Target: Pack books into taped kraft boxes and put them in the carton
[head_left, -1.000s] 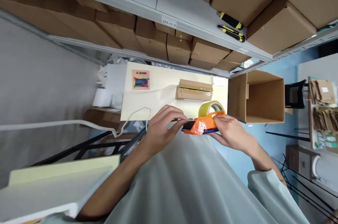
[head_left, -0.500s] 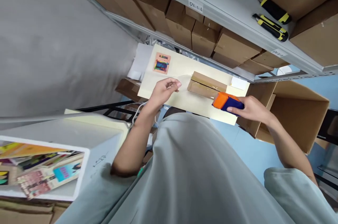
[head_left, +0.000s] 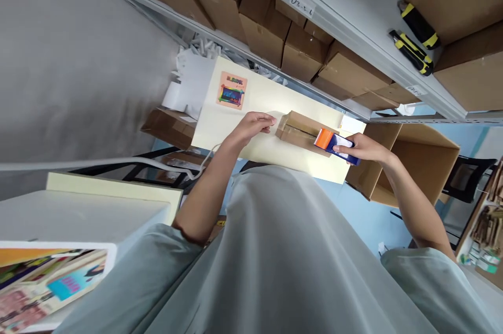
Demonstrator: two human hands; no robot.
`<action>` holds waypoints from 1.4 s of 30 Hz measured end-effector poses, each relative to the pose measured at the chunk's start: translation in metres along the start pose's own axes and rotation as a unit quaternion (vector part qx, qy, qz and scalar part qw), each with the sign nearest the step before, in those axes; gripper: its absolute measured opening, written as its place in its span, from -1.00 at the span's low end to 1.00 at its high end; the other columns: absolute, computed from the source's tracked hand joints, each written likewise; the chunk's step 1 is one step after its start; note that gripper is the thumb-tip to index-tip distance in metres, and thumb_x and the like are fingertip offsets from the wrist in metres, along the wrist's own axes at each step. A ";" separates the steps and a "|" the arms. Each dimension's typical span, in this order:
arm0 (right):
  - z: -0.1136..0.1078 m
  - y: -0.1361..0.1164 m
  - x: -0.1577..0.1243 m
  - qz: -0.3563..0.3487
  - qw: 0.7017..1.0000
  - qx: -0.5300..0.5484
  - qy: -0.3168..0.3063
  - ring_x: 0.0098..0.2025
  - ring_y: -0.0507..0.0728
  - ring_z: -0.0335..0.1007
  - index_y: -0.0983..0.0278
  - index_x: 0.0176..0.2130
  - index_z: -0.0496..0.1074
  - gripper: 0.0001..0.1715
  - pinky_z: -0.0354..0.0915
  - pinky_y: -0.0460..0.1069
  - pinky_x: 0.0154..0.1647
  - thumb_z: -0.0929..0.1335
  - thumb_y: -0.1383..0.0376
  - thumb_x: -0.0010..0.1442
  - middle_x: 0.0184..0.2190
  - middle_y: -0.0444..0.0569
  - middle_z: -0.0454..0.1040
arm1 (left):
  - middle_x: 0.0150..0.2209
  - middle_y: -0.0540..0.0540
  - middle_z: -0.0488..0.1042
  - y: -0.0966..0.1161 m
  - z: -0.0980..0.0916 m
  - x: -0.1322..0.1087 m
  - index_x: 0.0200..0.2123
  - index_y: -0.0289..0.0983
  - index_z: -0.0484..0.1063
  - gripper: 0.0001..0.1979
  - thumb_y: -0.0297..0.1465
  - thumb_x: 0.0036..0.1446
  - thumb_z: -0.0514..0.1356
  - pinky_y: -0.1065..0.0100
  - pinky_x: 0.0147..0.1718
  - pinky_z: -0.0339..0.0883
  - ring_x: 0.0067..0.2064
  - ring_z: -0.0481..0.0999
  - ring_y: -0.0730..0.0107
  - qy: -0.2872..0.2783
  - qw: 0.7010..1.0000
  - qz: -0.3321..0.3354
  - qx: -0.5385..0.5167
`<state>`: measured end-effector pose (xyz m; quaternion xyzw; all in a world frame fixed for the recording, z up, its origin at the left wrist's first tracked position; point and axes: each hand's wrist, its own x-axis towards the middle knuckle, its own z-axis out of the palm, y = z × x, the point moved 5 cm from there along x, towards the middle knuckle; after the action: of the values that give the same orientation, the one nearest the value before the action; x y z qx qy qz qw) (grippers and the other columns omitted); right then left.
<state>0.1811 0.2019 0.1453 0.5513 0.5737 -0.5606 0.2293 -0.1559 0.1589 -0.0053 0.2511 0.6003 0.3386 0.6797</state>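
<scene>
Gripping tape dispenser (head_left: 333,141) w/ right hand (head_left: 361,148), fingers wrapped tight round the blue handle. Pressing its orange front to the right end of cardboard box (head_left: 301,127). Resting left hand (head_left: 253,125) at the box's other end, fingers loosely curled, holding nothing as far as can be seen. Fingertips just beside that left end, poss. touching it or a tape tail there; can't tell which.

Got the box flat, flaps shut, on cream table (head_left: 267,100), approx. mid-top, long side running left-right. Can see a sticker card (head_left: 231,90) further left on same top, well apart from box.

Progress, as a judgement: looks mostly done along the top. Can make out a glossy strip lengthwise over the seam, w/ dispenser at the far right end of it. Can't see whether strip is cut from the roll; prob. not yet. Left to do, by the look: cutting, then pressing both ends down over the box sides. No view of other faces, so no telling re those.

Also in view: open carton (head_left: 416,161) just beyond table's right end. Two yellow-black knives (head_left: 412,43) on shelf (head_left: 353,14) above, among stacked brown boxes (head_left: 275,30).
</scene>
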 end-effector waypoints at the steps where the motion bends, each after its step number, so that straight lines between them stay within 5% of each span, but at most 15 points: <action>1: 0.001 0.001 0.005 0.008 1.000 0.000 -0.003 -0.43 0.18 0.62 0.25 -0.41 0.53 -0.14 0.44 -0.04 -0.40 0.51 -0.48 0.03 -0.49 0.00 0.65 | -0.30 -0.13 0.63 -0.006 0.001 0.005 -0.36 -0.30 0.68 -0.58 -0.12 -0.18 0.61 0.17 -0.11 0.54 -0.27 0.54 0.31 -0.008 1.000 -0.008 -0.006; 9: 0.009 0.004 0.031 0.047 0.999 0.010 -0.020 -0.45 0.12 0.59 0.27 -0.41 0.52 -0.15 0.45 -0.06 -0.39 0.52 -0.45 0.06 -0.50 0.00 0.63 | -0.37 -0.10 0.59 -0.050 0.021 0.037 -0.40 -0.29 0.65 -0.52 -0.08 -0.28 0.64 0.25 -0.17 0.47 -0.31 0.50 0.35 -0.037 0.995 -0.068 -0.061; 13: 0.008 0.002 0.031 0.059 0.998 0.009 -0.004 -0.46 0.11 0.58 0.27 -0.42 0.49 -0.15 0.45 -0.07 -0.40 0.52 -0.45 0.05 -0.51 0.01 0.63 | -0.22 -0.20 0.67 -0.054 0.030 0.036 -0.27 -0.29 0.66 -0.56 -0.04 -0.02 0.50 0.22 -0.12 0.48 -0.18 0.60 0.18 0.025 0.999 -0.022 0.025; 15: 0.008 0.001 0.031 0.066 0.998 0.011 -0.002 -0.47 0.11 0.57 0.26 -0.42 0.48 -0.17 0.45 -0.07 -0.42 0.54 -0.43 0.05 -0.52 0.01 0.62 | -0.05 -0.27 0.68 -0.050 0.029 0.031 -0.02 -0.31 0.67 -0.47 -0.01 0.13 0.41 0.13 0.03 0.49 -0.10 0.64 0.09 0.061 0.991 0.032 0.118; 19: 0.010 0.003 0.031 0.066 0.998 0.014 -0.008 -0.50 0.12 0.57 0.24 -0.42 0.47 -0.21 0.45 -0.06 -0.46 0.57 -0.39 0.05 -0.52 0.01 0.62 | 0.41 -0.43 0.41 -0.030 0.026 0.010 0.52 -0.29 0.26 -0.06 0.12 0.27 0.30 -0.03 0.32 0.36 0.28 0.54 -0.15 0.094 0.938 0.140 0.301; 22: 0.010 0.005 0.032 0.047 0.999 0.008 -0.003 -0.48 0.13 0.58 0.26 -0.39 0.52 -0.20 0.45 -0.05 -0.44 0.56 -0.41 0.05 -0.50 0.01 0.64 | 0.61 -0.45 0.03 -0.005 0.051 -0.012 0.62 -0.30 0.00 0.09 0.23 0.30 0.22 -0.15 0.52 0.04 0.62 0.03 -0.26 -0.004 0.879 0.274 0.390; 26: 0.009 0.013 0.036 0.026 1.000 -0.010 0.002 -0.45 0.13 0.60 0.28 -0.32 0.59 -0.18 0.44 -0.05 -0.41 0.55 -0.41 0.06 -0.47 0.00 0.66 | 0.65 -0.57 -0.33 0.005 0.106 -0.023 0.64 -0.42 -0.22 0.53 0.26 -0.06 0.49 -0.38 0.55 -0.33 0.65 -0.38 -0.53 -0.147 0.780 0.343 0.502; 29: 0.011 0.019 0.039 0.008 1.000 -0.004 -0.006 -0.47 0.13 0.59 0.28 -0.25 0.60 -0.18 0.44 -0.05 -0.41 0.54 -0.41 0.08 -0.48 -0.03 0.65 | 0.63 -0.63 -0.27 -0.003 0.128 -0.010 0.64 -0.49 -0.23 0.50 0.08 -0.05 0.55 -0.39 0.54 -0.49 0.64 -0.37 -0.55 -0.163 0.743 0.321 0.564; 33: 0.017 0.026 0.035 -0.015 0.998 0.045 -0.045 -0.47 0.13 0.60 0.28 -0.26 0.59 -0.19 0.46 -0.04 -0.38 0.54 -0.41 0.10 -0.48 0.01 0.67 | 0.59 -0.60 -0.02 -0.014 0.128 0.001 0.63 -0.47 -0.12 0.21 -0.13 0.13 0.44 -0.36 0.56 -0.40 0.64 -0.18 -0.49 -0.150 0.730 0.298 0.597; 37: 0.003 0.056 0.013 -0.004 0.998 0.021 -0.051 -0.45 0.17 0.61 0.28 -0.34 0.59 -0.18 0.48 0.00 -0.36 0.54 -0.42 0.06 -0.51 0.04 0.64 | 0.56 -0.64 0.02 -0.013 0.123 0.000 0.61 -0.50 -0.07 0.16 -0.19 0.14 0.40 -0.41 0.54 -0.28 0.60 -0.09 -0.57 -0.154 0.719 0.294 0.611; 42: -0.040 0.135 -0.030 0.022 0.999 0.015 -0.027 -0.39 0.24 0.62 0.22 -0.35 0.61 -0.20 0.50 0.07 -0.34 0.54 -0.44 0.04 -0.48 0.06 0.64 | 0.53 -0.65 0.06 -0.012 0.126 0.002 0.62 -0.50 -0.09 0.25 -0.15 0.05 0.46 -0.46 0.52 -0.26 0.58 -0.07 -0.62 -0.152 0.708 0.288 0.626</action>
<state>0.3237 0.1951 0.1297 0.5518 0.5466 -0.5786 0.2490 -0.0295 0.1614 0.0037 0.8279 0.4615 0.0217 0.3180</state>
